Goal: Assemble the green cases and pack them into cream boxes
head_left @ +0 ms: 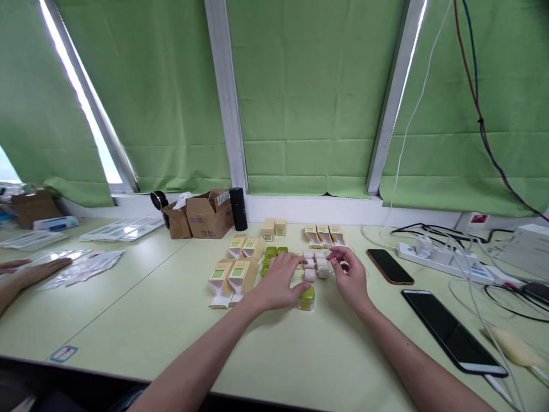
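My left hand [278, 281] rests palm down on the table, fingers stretched toward a cluster of small pale pink jars [316, 264]. A small jar with a green lid [306, 297] stands just right of its thumb. My right hand [349, 274] hovers beside the pink jars with fingers curled and pinched; whether it holds anything is unclear. Green lids [273, 253] lie behind the left hand. Open tan cartons with green labels [234, 273] lie to the left, more cartons [323, 234] stand behind.
Two phones [389, 265] [452, 331] lie on the right beside a power strip [437, 254] and cables. Brown cardboard boxes [209, 214] and a black cylinder [238, 209] stand at the back. Another person's hand [30, 272] rests at far left near plastic packets [81, 266].
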A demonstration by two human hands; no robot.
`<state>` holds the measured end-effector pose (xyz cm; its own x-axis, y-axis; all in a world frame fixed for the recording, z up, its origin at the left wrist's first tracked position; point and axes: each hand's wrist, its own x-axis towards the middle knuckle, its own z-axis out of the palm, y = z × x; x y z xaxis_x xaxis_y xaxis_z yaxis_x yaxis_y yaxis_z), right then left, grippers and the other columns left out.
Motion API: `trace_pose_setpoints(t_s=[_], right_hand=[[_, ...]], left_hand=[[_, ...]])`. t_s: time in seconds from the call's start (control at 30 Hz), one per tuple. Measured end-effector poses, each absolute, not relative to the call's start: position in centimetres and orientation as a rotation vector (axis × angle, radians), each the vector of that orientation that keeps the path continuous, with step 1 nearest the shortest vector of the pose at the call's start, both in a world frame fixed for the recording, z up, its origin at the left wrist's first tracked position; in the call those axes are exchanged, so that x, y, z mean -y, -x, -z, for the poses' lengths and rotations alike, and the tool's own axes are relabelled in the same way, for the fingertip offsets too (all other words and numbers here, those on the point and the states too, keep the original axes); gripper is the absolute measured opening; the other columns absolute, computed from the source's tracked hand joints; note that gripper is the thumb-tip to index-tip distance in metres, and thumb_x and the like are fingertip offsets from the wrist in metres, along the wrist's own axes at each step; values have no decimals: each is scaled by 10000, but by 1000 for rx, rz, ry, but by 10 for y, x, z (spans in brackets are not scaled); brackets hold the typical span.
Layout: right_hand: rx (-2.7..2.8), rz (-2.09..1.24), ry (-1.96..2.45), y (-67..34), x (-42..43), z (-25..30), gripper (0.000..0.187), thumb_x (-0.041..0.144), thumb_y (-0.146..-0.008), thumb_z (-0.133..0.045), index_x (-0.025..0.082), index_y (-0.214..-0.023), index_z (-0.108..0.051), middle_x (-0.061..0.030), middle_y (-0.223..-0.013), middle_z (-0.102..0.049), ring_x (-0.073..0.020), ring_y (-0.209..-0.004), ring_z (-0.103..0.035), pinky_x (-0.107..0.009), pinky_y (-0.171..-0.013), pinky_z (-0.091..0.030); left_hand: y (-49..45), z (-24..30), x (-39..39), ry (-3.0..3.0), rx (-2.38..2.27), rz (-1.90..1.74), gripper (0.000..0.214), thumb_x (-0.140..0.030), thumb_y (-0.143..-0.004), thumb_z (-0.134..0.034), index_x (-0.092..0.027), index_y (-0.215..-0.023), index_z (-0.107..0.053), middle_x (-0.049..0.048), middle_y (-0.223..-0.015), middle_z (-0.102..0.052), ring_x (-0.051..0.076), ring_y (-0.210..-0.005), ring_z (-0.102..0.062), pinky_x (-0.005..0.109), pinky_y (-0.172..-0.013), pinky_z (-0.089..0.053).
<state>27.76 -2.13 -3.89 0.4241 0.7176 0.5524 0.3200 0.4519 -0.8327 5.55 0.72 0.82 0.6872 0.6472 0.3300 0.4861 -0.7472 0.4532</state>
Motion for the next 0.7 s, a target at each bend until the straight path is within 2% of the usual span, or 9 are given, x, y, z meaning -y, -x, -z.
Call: trace_pose_setpoints(t_s=[0.13,0.33,0.5,0.63,0.7], right_hand=[[1157,-320,1134,-276,22,40,236,397,-905,-627,222,-1051,-687,-66,-885,-731,-244,-827,-655,-336,-660,-470],[1260,-342,1159,-267,25,47,176,371,-909,-624,233,-970,-717,-58,-888,-730,-225,-745,-618,-338,-637,-454],[1356,-298,1172,-266,25,51,155,369,-924,-630,248,-970,-716,-37,-859,-710,-210,-707,-583,-339,-647,-448],[1397,-246,1159,-266,26,51,132,368,-922,-651,262,-965,-717,-31,-833,-692,-217,-718,-577,-343,-664,-445],[1408,-227,1148,-264,26,50,121,364,-917,-656,265,-951,-719,-32,-834,-690,-222,-728,-574,-346,-669,-440]], left_hand=[[-63,-23,-29,-2607,-862,-779,338,-380,-975,-590,-259,-1286,-648,125,-1298,-610,342,-1329,-486,506,-1121,-426],[-101,-18,-90,-2702,-932,-501,341,-283,-947,-553,-211,-1247,-698,146,-1423,-559,351,-1439,-379,534,-1228,-322],[-136,-3,-126,-2673,-1007,-357,292,-279,-919,-556,-245,-1129,-756,106,-1452,-586,370,-1397,-400,605,-1198,-321],[-155,4,-136,-2670,-1036,-255,256,-282,-964,-531,-238,-1015,-778,86,-1489,-583,381,-1411,-407,632,-1170,-340],[-162,6,-138,-2670,-1054,-235,222,-300,-995,-557,-238,-1047,-764,81,-1482,-592,366,-1411,-435,631,-1169,-363]])
